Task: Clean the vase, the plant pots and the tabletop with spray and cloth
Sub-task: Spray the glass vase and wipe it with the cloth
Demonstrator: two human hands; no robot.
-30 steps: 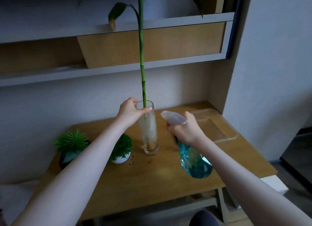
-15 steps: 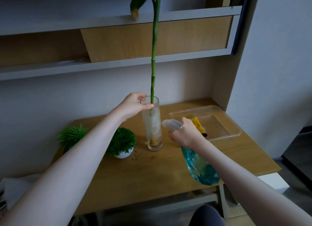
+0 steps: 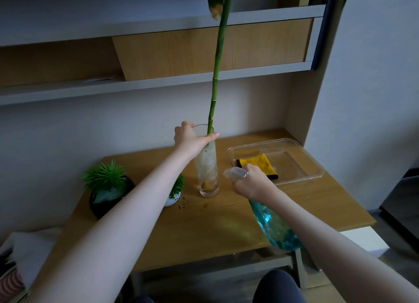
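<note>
Glass vase (image 3: 208, 173) upright at bench (image 3: 204, 225) centre, long axis vertical; one green stalk (image 3: 215, 76) rises from it, leaning slightly toward 1 o'clock. Glass walls cloudy, streaked white, brownish residue at base.

Left hand (image 3: 191, 137) grasps the vase rim, thumb across the near side, fingers curled round the far side.

Right hand (image 3: 250, 183) clenched round the neck of a spray bottle (image 3: 274, 225) (blue liquid inside), nozzle pointing toward the vase, at 9 o'clock from the hand; bottle body slants toward 5 o'clock.

Yellow cloth (image 3: 258, 164) lies in a clear tray (image 3: 310, 164) at 3 o'clock of the vase. Two plant pots at 9 o'clock: black pot (image 3: 102, 200), white pot (image 3: 173, 200). Dark specks (image 3: 183, 203) beside the white pot.
</note>
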